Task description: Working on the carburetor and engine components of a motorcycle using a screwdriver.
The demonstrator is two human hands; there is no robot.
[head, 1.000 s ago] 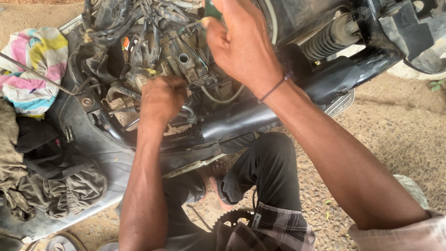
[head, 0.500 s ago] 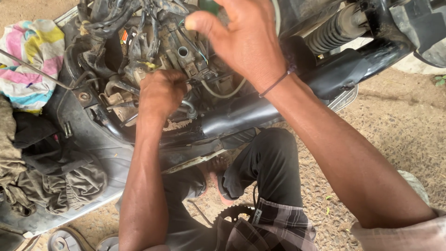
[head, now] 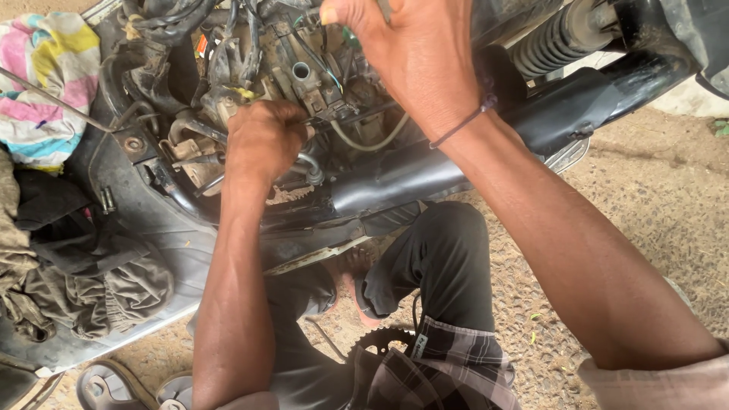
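Note:
I look down at the exposed engine point(head: 304, 68) of a scooter lying on its side, full of dirty hoses, wires and metal parts. My left hand point(head: 262, 140) is curled into a fist down among the parts, gripping something I cannot make out. My right hand point(head: 414, 57) is raised over the engine at the top edge, fingers closed around a green tool handle point(head: 351, 36) that barely shows. A thin cord bracelet point(head: 467, 121) circles the right wrist.
A black frame tube point(head: 471, 152) runs across under my right forearm, with a coil shock spring point(head: 550, 38) above it. A colourful cloth point(head: 45, 83) and grey rags point(head: 83, 288) lie at left. A toothed sprocket point(head: 383, 342) rests near my knees on gravel.
My right hand has moved up and left over the engine. My left hand has stayed clenched in the same spot; the view has shifted slightly closer.

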